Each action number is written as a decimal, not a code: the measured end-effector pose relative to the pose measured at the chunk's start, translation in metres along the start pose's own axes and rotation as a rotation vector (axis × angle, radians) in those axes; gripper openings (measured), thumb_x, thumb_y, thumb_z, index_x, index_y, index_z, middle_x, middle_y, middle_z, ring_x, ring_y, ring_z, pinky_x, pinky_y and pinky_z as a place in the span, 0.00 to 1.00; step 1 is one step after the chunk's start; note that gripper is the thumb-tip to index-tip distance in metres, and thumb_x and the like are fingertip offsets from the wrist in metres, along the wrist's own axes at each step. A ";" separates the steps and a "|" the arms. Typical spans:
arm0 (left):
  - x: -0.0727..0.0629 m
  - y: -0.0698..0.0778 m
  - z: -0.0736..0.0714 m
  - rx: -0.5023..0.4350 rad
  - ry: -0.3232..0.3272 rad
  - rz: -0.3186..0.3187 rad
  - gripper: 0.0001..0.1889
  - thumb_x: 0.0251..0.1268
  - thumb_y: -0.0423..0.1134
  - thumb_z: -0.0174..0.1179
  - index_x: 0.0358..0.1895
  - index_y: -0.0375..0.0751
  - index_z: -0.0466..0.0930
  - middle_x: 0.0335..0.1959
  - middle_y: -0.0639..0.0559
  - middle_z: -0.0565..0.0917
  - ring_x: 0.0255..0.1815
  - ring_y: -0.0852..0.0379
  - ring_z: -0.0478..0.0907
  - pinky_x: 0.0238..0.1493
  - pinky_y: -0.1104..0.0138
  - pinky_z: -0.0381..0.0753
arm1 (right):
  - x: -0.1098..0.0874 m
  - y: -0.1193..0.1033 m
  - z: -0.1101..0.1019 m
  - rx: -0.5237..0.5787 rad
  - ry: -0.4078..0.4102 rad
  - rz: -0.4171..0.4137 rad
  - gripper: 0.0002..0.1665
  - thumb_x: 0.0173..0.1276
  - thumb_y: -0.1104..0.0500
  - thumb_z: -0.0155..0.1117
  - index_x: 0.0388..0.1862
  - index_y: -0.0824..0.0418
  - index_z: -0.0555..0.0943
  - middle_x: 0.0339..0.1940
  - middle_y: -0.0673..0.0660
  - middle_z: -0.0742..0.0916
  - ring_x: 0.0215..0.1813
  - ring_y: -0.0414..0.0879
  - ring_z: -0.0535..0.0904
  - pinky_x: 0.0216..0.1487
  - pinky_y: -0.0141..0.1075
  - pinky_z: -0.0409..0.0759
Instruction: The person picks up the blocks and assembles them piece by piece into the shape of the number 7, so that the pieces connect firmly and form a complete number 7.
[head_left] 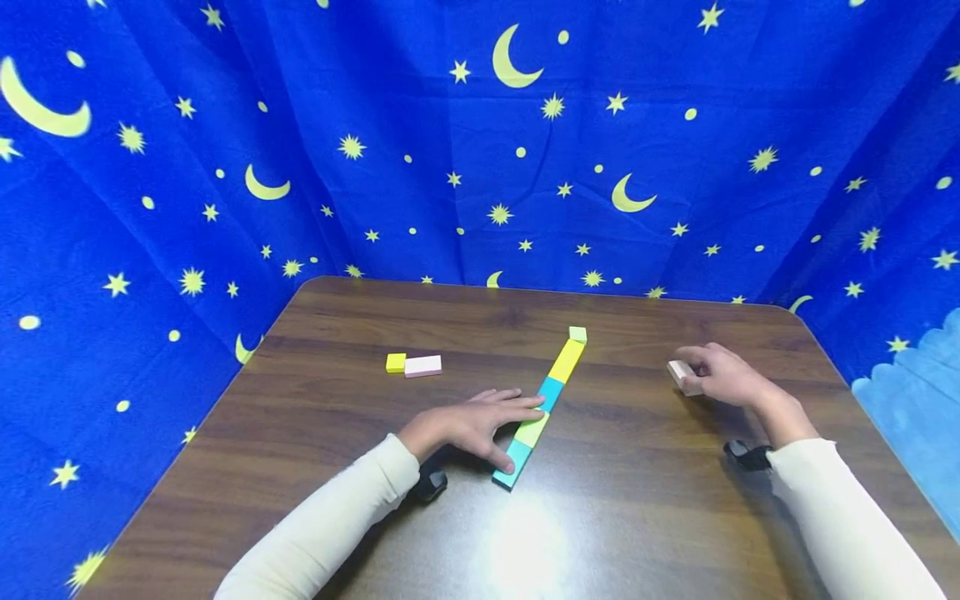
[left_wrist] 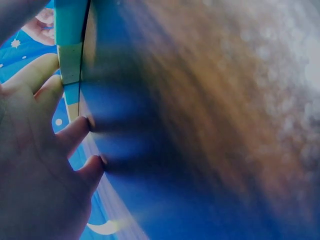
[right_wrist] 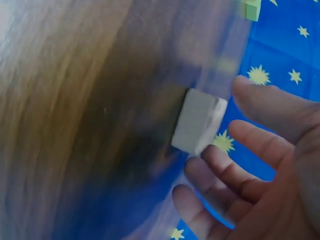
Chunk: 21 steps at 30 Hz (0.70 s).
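Observation:
Blocks form a slanting row on the table: a teal block nearest, then a yellow-green block, a blue block and a yellow block. A pale green block stands at the far end. My left hand lies along the row's left side with fingers spread, thumb and fingertips at the blocks. On the right, my right hand hovers around a whitish block. In the right wrist view, thumb and fingers surround that block loosely, and a gap shows between thumb and block.
A small yellow block and a pale pink block sit end to end on the left of the wooden table. A blue curtain with moons and stars hangs behind the table's far edge.

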<state>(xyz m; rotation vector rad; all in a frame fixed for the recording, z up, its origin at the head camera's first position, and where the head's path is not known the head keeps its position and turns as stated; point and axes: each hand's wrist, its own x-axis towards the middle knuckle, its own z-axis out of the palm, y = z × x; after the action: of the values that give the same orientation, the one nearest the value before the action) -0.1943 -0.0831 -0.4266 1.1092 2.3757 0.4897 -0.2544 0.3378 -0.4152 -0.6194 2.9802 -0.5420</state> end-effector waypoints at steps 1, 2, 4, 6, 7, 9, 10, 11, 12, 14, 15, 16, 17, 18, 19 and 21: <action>0.000 0.000 0.000 0.002 0.000 0.001 0.45 0.59 0.53 0.68 0.78 0.57 0.56 0.83 0.62 0.49 0.84 0.46 0.40 0.83 0.47 0.40 | 0.000 0.000 0.001 -0.009 -0.016 0.007 0.31 0.58 0.59 0.71 0.59 0.72 0.77 0.40 0.67 0.84 0.39 0.53 0.77 0.39 0.41 0.75; 0.000 0.000 0.000 0.003 -0.002 0.001 0.45 0.60 0.53 0.68 0.78 0.57 0.56 0.83 0.62 0.48 0.84 0.46 0.40 0.83 0.47 0.40 | 0.001 0.000 0.002 -0.018 -0.031 0.017 0.32 0.58 0.59 0.71 0.60 0.72 0.76 0.41 0.68 0.83 0.40 0.54 0.78 0.40 0.43 0.75; 0.001 0.001 0.000 0.002 -0.003 0.002 0.45 0.60 0.53 0.68 0.78 0.57 0.56 0.83 0.62 0.48 0.84 0.46 0.40 0.83 0.47 0.40 | 0.001 0.000 0.005 -0.038 -0.042 0.033 0.32 0.57 0.59 0.71 0.60 0.71 0.76 0.43 0.70 0.83 0.40 0.55 0.78 0.41 0.47 0.77; 0.001 0.001 -0.001 0.001 -0.004 0.001 0.45 0.60 0.53 0.68 0.79 0.57 0.56 0.83 0.62 0.48 0.84 0.46 0.40 0.83 0.47 0.39 | 0.000 0.000 0.006 -0.046 -0.039 0.040 0.32 0.56 0.60 0.71 0.60 0.69 0.77 0.44 0.70 0.83 0.40 0.56 0.78 0.42 0.49 0.77; 0.001 0.001 0.000 0.000 -0.003 0.000 0.45 0.59 0.53 0.68 0.79 0.57 0.56 0.83 0.62 0.48 0.84 0.46 0.40 0.83 0.46 0.39 | 0.001 0.000 0.007 -0.049 -0.032 0.037 0.31 0.55 0.61 0.71 0.59 0.69 0.77 0.43 0.70 0.83 0.40 0.57 0.78 0.42 0.50 0.77; 0.001 0.000 0.000 -0.004 0.001 0.000 0.45 0.59 0.53 0.69 0.78 0.57 0.56 0.83 0.62 0.48 0.84 0.46 0.40 0.83 0.46 0.39 | 0.001 0.001 0.008 -0.053 -0.020 0.032 0.31 0.54 0.62 0.71 0.58 0.68 0.78 0.43 0.69 0.83 0.40 0.57 0.78 0.41 0.50 0.77; 0.001 0.000 0.000 -0.006 0.001 -0.001 0.45 0.59 0.53 0.69 0.78 0.57 0.56 0.83 0.62 0.48 0.84 0.46 0.40 0.83 0.46 0.39 | 0.001 0.000 0.008 -0.055 -0.016 0.030 0.30 0.53 0.63 0.71 0.58 0.68 0.79 0.42 0.68 0.83 0.40 0.57 0.78 0.41 0.49 0.77; 0.000 -0.001 0.001 -0.006 0.002 -0.002 0.45 0.58 0.53 0.69 0.78 0.57 0.56 0.83 0.62 0.48 0.84 0.46 0.40 0.83 0.46 0.39 | 0.001 0.000 0.008 -0.057 -0.012 0.028 0.30 0.53 0.63 0.70 0.58 0.68 0.79 0.42 0.68 0.83 0.39 0.56 0.78 0.41 0.49 0.77; 0.000 -0.001 0.001 -0.007 0.002 -0.003 0.45 0.58 0.53 0.69 0.78 0.57 0.56 0.83 0.62 0.48 0.84 0.46 0.40 0.83 0.46 0.39 | 0.001 0.000 0.008 -0.059 -0.009 0.026 0.30 0.53 0.63 0.70 0.57 0.68 0.79 0.41 0.68 0.83 0.39 0.56 0.78 0.40 0.49 0.77; 0.001 -0.001 0.001 -0.009 0.000 -0.002 0.45 0.58 0.53 0.69 0.79 0.57 0.56 0.83 0.62 0.48 0.85 0.46 0.39 0.83 0.46 0.39 | 0.001 -0.001 0.009 -0.060 -0.005 0.029 0.30 0.53 0.62 0.70 0.57 0.67 0.79 0.41 0.67 0.83 0.40 0.56 0.78 0.40 0.48 0.77; 0.001 -0.001 0.001 -0.009 -0.001 -0.003 0.45 0.58 0.53 0.69 0.79 0.58 0.55 0.83 0.62 0.48 0.85 0.46 0.39 0.83 0.46 0.39 | 0.001 -0.001 0.009 -0.060 -0.001 0.031 0.30 0.53 0.62 0.70 0.58 0.67 0.79 0.42 0.67 0.83 0.40 0.56 0.78 0.40 0.49 0.77; 0.001 -0.001 0.001 -0.007 -0.003 -0.002 0.45 0.59 0.53 0.69 0.79 0.58 0.55 0.83 0.62 0.48 0.85 0.46 0.39 0.83 0.46 0.39 | 0.001 -0.002 0.009 -0.058 0.003 0.035 0.30 0.54 0.62 0.70 0.58 0.66 0.80 0.42 0.67 0.83 0.40 0.56 0.78 0.41 0.49 0.77; 0.001 -0.002 0.001 -0.007 -0.003 -0.001 0.45 0.59 0.53 0.69 0.79 0.58 0.55 0.83 0.62 0.48 0.85 0.46 0.39 0.83 0.46 0.39 | 0.001 -0.002 0.009 -0.056 0.007 0.037 0.29 0.54 0.63 0.70 0.58 0.66 0.80 0.42 0.67 0.83 0.40 0.56 0.78 0.40 0.49 0.77; 0.001 -0.002 0.001 -0.006 -0.005 0.000 0.45 0.59 0.53 0.69 0.79 0.58 0.55 0.83 0.62 0.48 0.85 0.46 0.39 0.83 0.47 0.39 | 0.000 -0.002 0.010 -0.055 0.011 0.040 0.29 0.54 0.63 0.70 0.57 0.66 0.80 0.43 0.67 0.83 0.40 0.57 0.79 0.40 0.49 0.77; 0.001 -0.002 0.000 -0.002 -0.002 0.004 0.45 0.58 0.53 0.69 0.79 0.57 0.56 0.83 0.62 0.48 0.84 0.46 0.40 0.83 0.46 0.39 | 0.000 -0.002 0.010 -0.053 0.016 0.042 0.29 0.54 0.63 0.70 0.57 0.66 0.80 0.43 0.67 0.83 0.40 0.57 0.79 0.40 0.50 0.77; 0.001 -0.002 0.000 0.004 -0.003 0.006 0.45 0.58 0.53 0.69 0.79 0.57 0.56 0.83 0.61 0.48 0.84 0.46 0.40 0.83 0.46 0.39 | -0.001 -0.001 0.010 -0.051 0.023 0.044 0.28 0.54 0.63 0.69 0.57 0.66 0.80 0.42 0.67 0.83 0.40 0.57 0.79 0.39 0.50 0.76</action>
<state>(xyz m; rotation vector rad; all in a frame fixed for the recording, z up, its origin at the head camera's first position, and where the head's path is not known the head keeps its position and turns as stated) -0.1960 -0.0834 -0.4281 1.1182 2.3726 0.4852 -0.2519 0.3338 -0.4242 -0.5540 3.0295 -0.4752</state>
